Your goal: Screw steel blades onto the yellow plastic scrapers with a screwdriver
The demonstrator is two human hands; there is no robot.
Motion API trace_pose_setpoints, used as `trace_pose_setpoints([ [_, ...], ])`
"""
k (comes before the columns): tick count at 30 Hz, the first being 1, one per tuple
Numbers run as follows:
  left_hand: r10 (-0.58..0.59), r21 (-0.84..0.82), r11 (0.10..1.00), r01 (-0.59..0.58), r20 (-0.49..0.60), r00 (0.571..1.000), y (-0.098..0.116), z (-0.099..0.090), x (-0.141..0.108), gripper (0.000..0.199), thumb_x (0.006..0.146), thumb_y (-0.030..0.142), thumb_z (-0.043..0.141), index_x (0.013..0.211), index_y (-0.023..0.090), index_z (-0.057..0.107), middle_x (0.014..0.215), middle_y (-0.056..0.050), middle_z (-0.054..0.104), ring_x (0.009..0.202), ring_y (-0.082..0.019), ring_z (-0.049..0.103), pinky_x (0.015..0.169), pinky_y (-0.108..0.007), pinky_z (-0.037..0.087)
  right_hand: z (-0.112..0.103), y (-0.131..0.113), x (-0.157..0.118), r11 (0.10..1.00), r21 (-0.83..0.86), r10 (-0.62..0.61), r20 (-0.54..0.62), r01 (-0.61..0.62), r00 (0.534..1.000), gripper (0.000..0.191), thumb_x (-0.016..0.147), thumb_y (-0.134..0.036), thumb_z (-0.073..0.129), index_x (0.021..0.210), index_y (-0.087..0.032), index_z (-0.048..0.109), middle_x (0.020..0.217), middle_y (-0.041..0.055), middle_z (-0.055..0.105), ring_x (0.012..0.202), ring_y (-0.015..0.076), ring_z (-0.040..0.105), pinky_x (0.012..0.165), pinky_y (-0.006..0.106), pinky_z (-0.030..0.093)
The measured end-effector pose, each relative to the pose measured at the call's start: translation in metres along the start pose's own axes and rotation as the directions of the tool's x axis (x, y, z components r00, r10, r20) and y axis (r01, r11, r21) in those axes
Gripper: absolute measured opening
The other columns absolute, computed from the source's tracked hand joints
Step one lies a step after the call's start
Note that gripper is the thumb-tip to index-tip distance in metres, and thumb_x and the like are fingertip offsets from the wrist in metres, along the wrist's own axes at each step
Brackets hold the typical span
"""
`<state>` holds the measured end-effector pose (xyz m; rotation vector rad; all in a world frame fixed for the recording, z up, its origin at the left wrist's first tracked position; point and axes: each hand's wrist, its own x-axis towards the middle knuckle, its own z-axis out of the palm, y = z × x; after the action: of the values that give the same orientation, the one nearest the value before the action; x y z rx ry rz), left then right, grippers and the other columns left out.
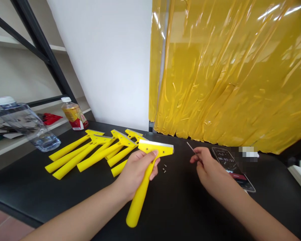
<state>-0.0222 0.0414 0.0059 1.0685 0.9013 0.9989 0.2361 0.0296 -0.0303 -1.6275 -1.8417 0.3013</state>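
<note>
My left hand is closed around a yellow scraper, its thumb on the neck just below the head. The scraper's head points away from me, with a metal blade edge along the top and two dark screw holes or screws in its face. To the right, my right hand pinches a thin metal rod, its tip pointing up and left; the fingers hide its other end. Between the hands, a few small screws lie on the black table. Several more yellow scrapers lie in a group left of my left hand.
A phone showing a timer lies beside my right forearm. On the left stand a clear bottle and a drink bottle with a red and yellow label. A yellow plastic curtain and a white panel border the black table.
</note>
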Motion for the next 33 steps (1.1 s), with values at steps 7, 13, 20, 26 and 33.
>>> trace_pose_setpoints([
  [7,0.032,-0.164,0.986,-0.030,0.009,0.999,0.004,-0.005,0.006,0.027,0.096,0.037,0.066,0.080,0.015,0.066,0.069,-0.002,0.063,0.060,-0.011,0.056,0.063,-0.023,0.045,-0.020,0.008,0.003,0.974,-0.216,-0.071,-0.030,0.063,0.997,0.036,0.096,-0.035,0.050,0.129,-0.027,0.064,0.104,0.0082,0.079,0.096,0.0282,0.076,0.086,0.043,0.057],
  [13,-0.028,-0.165,0.986,0.031,0.025,0.999,0.003,-0.007,0.008,0.030,0.097,0.039,0.063,0.077,0.018,0.057,0.053,0.004,0.046,0.049,-0.009,0.036,0.050,-0.022,0.032,-0.020,-0.004,0.002,0.999,0.001,0.038,0.116,-0.038,0.992,0.019,0.096,-0.038,0.057,0.106,-0.030,0.071,0.097,0.0012,0.080,0.086,0.0226,0.075,0.071,0.032,0.058],
  [20,-0.039,-0.132,0.990,0.040,0.016,0.999,0.001,-0.009,0.010,0.031,0.096,0.041,0.062,0.075,0.019,0.056,0.052,0.004,0.044,0.049,-0.010,0.037,0.051,-0.023,0.033,-0.010,-0.014,-0.005,0.992,0.046,-0.123,0.149,0.117,0.981,0.022,0.096,-0.034,0.058,0.106,-0.029,0.077,0.105,0.0035,0.080,0.092,0.0227,0.075,0.083,0.035,0.059],
  [26,-0.044,-0.128,0.991,0.045,0.009,0.999,0.000,-0.009,0.010,0.032,0.095,0.042,0.063,0.075,0.018,0.057,0.051,0.004,0.044,0.048,-0.009,0.037,0.050,-0.023,0.032,-0.007,-0.014,-0.007,0.991,0.018,-0.132,0.178,0.130,0.975,0.022,0.098,-0.032,0.056,0.106,-0.028,0.076,0.102,0.0031,0.079,0.089,0.0213,0.073,0.078,0.033,0.058],
  [33,-0.055,-0.123,0.991,0.055,0.004,0.998,0.000,-0.007,0.009,0.033,0.096,0.043,0.062,0.075,0.018,0.057,0.050,0.004,0.043,0.047,-0.009,0.037,0.049,-0.023,0.031,-0.008,-0.014,-0.007,0.989,0.019,-0.145,0.162,0.144,0.976,0.022,0.097,-0.032,0.056,0.105,-0.028,0.076,0.102,0.0035,0.079,0.090,0.0216,0.074,0.080,0.034,0.059],
])
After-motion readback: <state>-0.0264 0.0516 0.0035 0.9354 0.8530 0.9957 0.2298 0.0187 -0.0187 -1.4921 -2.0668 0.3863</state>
